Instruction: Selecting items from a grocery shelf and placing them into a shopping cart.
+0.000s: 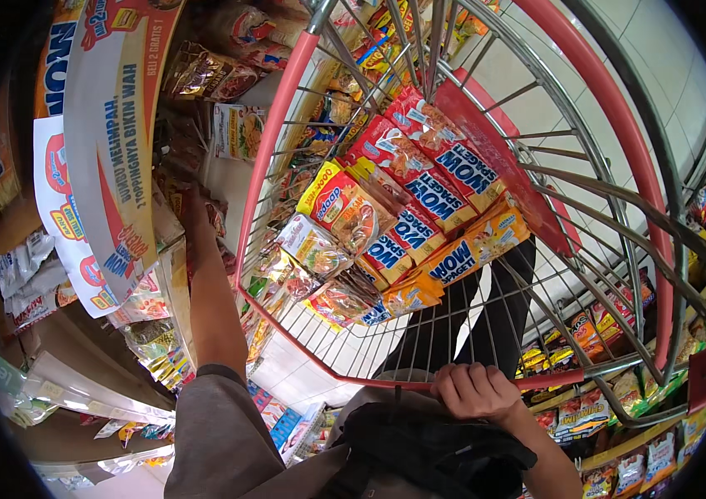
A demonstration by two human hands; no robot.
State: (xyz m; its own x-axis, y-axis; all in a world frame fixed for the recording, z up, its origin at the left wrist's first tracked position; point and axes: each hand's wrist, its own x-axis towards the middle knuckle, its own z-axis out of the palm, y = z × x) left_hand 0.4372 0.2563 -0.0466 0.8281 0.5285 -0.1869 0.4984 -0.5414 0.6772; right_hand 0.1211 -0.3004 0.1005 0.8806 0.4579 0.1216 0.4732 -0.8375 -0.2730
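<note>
Gripping the near red rim of a metal shopping cart [390, 382], my right hand [476, 392] has its fingers curled over the bar. My left hand [198, 209] reaches into a dim shelf at the left, among noodle packets; shadow hides its fingers, so a hold cannot be told. Inside the cart lie several red Wow Spageti packs [421, 181], orange Wow Spageti packs [452, 262], a Sedaap noodle packet [349, 209] and a white noodle packet [314, 245]. A brown shiny packet [210, 72] rests on the shelf beyond my left hand.
Curved promotional shelf strips [115, 143] hang at the left beside silver packets [25, 268]. Lower shelves with snack packs [583, 415] line the right side. Pale floor tiles [633, 37] show beyond the cart, and the cart's wire sides stand close to the left shelf.
</note>
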